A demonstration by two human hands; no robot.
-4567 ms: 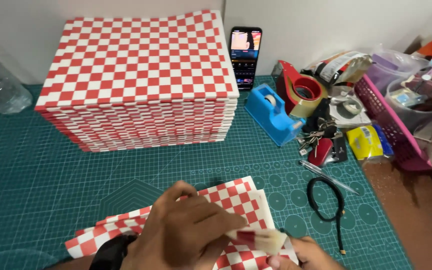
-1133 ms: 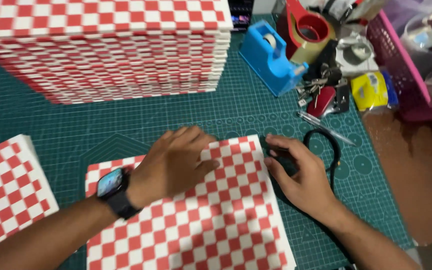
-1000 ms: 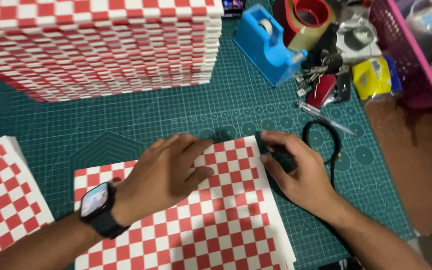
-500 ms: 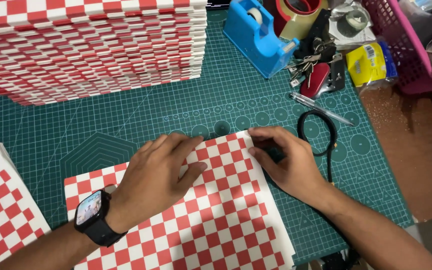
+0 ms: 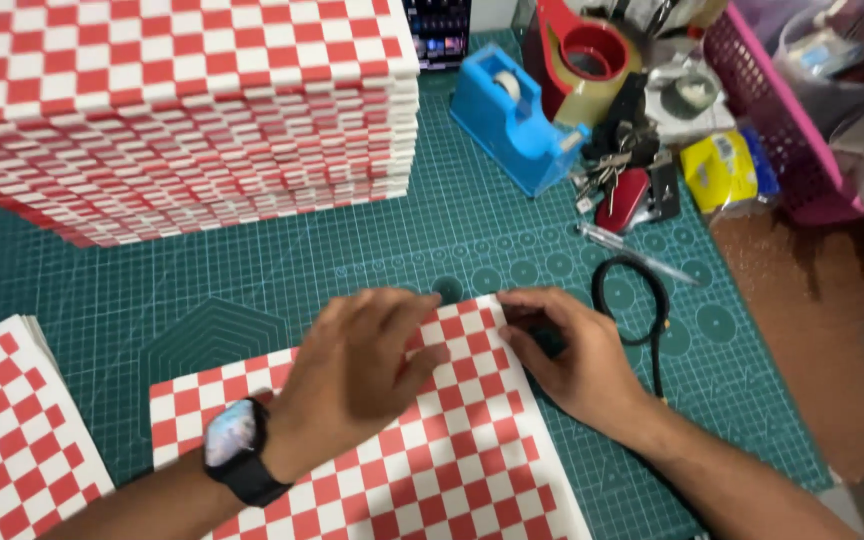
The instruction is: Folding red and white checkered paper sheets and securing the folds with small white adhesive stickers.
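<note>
At 8 o'clock we see a small pile (image 5: pixel 12 430) of red-and-white checked sheets, close beside the sheet (image 5: pixel 392 470) we have under our hands on the green mat (image 5: pixel 282 270). If that sheet skids left it could knock the pile's edges out of line.

Our left hand (image 5: pixel 357 375), watch (image 5: pixel 232 450) on the wrist, lies flat and spread on the sheet, pressing it down rather than gripping anything. We judge that uneven pressure here could crease the paper or let it creep on the smooth mat.

The tall stack (image 5: pixel 182 100) at 11 o'clock stands well apart.

Our right hand (image 5: pixel 572 355) rests at the sheet's top right corner, fingers curled loosely at the edge. We cannot tell whether it pinches the corner or only touches it. A tug from this side while the left hand pins could tear or dog-ear the corner.

Just right of that hand lies a black cord (image 5: pixel 632 310); the wrist could snag it and drag it onto the sheet. The pen (image 5: pixel 637 255) at 2 o'clock could roll the same way. The blue tape dispenser (image 5: pixel 512 115) and red one (image 5: pixel 582 55) sit near 1 o'clock, clear of us.
</note>
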